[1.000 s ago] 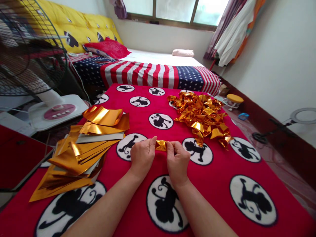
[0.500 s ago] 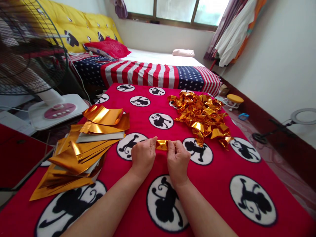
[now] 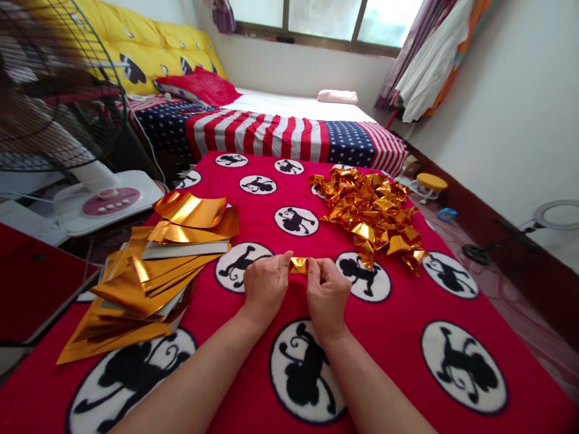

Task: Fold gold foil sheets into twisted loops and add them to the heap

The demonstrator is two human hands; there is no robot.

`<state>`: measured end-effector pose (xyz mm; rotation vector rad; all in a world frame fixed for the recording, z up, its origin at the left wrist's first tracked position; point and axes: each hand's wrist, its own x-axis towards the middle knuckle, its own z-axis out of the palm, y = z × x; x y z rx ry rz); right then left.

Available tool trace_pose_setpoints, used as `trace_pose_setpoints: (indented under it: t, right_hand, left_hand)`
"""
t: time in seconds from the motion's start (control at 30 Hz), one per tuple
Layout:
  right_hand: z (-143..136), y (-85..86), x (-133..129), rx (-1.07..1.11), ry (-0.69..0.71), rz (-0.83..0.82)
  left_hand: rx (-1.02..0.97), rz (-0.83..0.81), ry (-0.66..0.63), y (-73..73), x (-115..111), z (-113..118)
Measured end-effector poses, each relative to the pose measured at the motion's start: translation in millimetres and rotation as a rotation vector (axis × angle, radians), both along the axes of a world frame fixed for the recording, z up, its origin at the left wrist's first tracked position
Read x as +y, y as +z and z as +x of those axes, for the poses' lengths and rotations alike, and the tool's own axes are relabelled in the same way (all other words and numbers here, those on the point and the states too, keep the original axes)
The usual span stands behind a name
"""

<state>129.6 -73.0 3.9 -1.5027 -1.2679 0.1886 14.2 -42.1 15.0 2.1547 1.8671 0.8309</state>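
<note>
Between my two hands is a small folded piece of gold foil paper point(image 3: 299, 265), its shiny middle showing. My left hand point(image 3: 266, 288) pinches its left end, thumb on top. The right end is pinched by my right hand point(image 3: 329, 295), fingers curled; both ends are hidden in my grip. On the left lies a loose stack of flat gold foil sheets point(image 3: 136, 301), some with pale backs showing. A heap of folded gold foil pieces point(image 3: 371, 208) lies to the far right of my hands.
A red cloth point(image 3: 384, 361) with monkey prints covers the table. At the left stands a fan point(image 3: 108, 199) with a white base. Beyond the table is a bed point(image 3: 280, 135). A yellow stool point(image 3: 432, 181) and a ring light point(image 3: 556, 214) are at the right.
My hands have drawn slightly closer together, so a little less of the foil piece shows between them. The stack and the heap are unchanged.
</note>
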Motion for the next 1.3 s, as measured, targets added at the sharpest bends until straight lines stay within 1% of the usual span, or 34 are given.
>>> trace_pose_setpoints:
  t: [0.27,0.4,0.6,0.77,0.83,0.93,1.1,1.3]
  right_hand:
    - [1.3,0.8,-1.2,0.022,-0.016,-0.021]
    - [1.7,0.3,-1.3,0.009,-0.016,-0.028]
    - [1.3,0.8,-1.6,0.003,0.004,-0.03]
    - [1.7,-0.9,-1.4,0.024,-0.007,-0.044]
    - [1.3,0.1,-1.3,0.02,-0.011,-0.034]
    - [0.1,3.1,-1.2,0.013,-0.016,-0.019]
    - [-1.2,5.2,-1.2,0.038,0.022,-0.026]
    - [-0.3,2.5,-0.2,0.009,-0.026,-0.025]
  left_hand:
    - [-0.134,0.0,-0.012,1.9,-2.0,-3.2]
    - [-0.155,0.013,-0.005,1.5,-2.0,-3.2]
    - [-0.216,0.019,-0.05,-0.1,-0.8,-3.7]
    - [-0.236,0.027,-0.019,2.6,-2.3,-2.9]
    - [-0.247,0.021,-0.027,3.4,-3.0,-2.5]
    - [-0.242,0.016,-0.044,3.6,-3.4,-2.3]
    - [-0.19,0.015,-0.016,3.1,-2.2,-1.9]
    - [-0.161,0.026,0.012,3.8,-2.5,-1.2]
